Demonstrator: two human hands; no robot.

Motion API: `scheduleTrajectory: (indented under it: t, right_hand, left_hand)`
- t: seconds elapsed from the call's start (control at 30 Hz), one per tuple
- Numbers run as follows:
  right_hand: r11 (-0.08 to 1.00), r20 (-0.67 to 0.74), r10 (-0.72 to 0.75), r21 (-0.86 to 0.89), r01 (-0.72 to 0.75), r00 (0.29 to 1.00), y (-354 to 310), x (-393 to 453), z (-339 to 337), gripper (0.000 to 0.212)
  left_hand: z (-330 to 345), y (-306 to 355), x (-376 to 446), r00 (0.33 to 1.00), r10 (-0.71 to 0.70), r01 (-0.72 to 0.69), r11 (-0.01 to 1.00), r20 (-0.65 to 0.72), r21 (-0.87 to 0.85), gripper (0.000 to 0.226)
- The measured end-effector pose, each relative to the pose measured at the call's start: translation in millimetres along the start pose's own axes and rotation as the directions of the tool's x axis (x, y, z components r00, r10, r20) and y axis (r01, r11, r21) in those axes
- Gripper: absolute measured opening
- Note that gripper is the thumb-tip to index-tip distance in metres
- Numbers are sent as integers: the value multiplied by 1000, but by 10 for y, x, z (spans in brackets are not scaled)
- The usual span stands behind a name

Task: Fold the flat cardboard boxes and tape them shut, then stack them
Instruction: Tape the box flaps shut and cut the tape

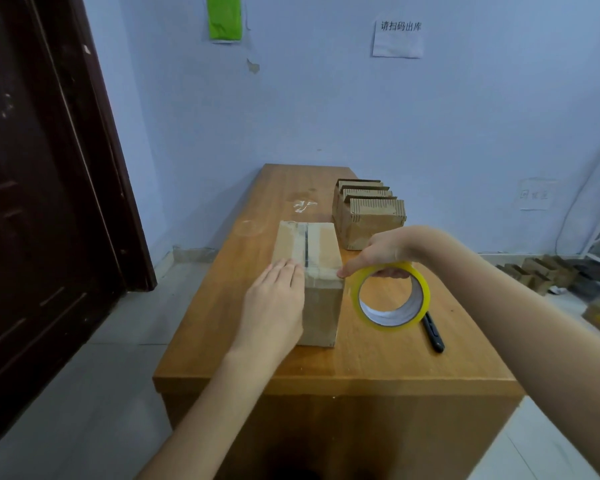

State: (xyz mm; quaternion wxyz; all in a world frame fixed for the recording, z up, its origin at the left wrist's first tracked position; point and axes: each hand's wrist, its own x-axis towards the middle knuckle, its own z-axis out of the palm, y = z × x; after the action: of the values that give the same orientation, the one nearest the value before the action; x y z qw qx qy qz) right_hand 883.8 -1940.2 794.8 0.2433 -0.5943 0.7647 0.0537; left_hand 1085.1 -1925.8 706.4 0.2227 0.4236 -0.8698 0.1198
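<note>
A folded cardboard box (317,251) stands on the wooden table (378,362), with clear tape along its top seam and across its near top edge. My left hand (274,306) lies flat with straight fingers against the box's near left corner, pressing the tape there. My right hand (385,251) grips a roll of clear yellowish tape (390,297) held just right of the box, its forefinger stretched to the box's near right top corner. A strip of tape runs from the roll to that corner.
A bundle of flat cardboard boxes (368,216) stands on edge at the table's far right. A black pen-like cutter (433,332) lies on the table under the roll. More cardboard (537,271) lies on the floor at right. A dark door (42,188) is at left.
</note>
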Motion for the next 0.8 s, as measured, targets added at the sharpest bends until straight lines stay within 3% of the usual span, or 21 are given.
scheduleTrajectory:
  t: [0.17, 0.3, 0.57, 0.7, 0.8]
  right_hand:
    - [999, 29, 3, 34, -4, 1000, 12, -17, 23, 57]
    - [1000, 23, 5, 21, -6, 1000, 3, -5, 3, 57]
    - [999, -7, -6, 54, 7, 1000, 60, 52, 48, 60]
    - [997, -32, -15, 81, 17, 999, 70, 73, 57, 60]
    - [994, -30, -36, 98, 39, 999, 62, 45, 50, 58]
  left_hand:
    - [-139, 59, 79, 1000, 15, -14, 1000, -15, 17, 64]
    - [-64, 134, 58, 987, 161, -161, 987, 16, 27, 66]
    - [-117, 98, 199, 989, 142, -145, 987, -51, -75, 51]
    - [44, 199, 149, 969, 242, -242, 970, -53, 15, 70]
    - [166, 192, 141, 970, 200, -209, 977, -135, -49, 72]
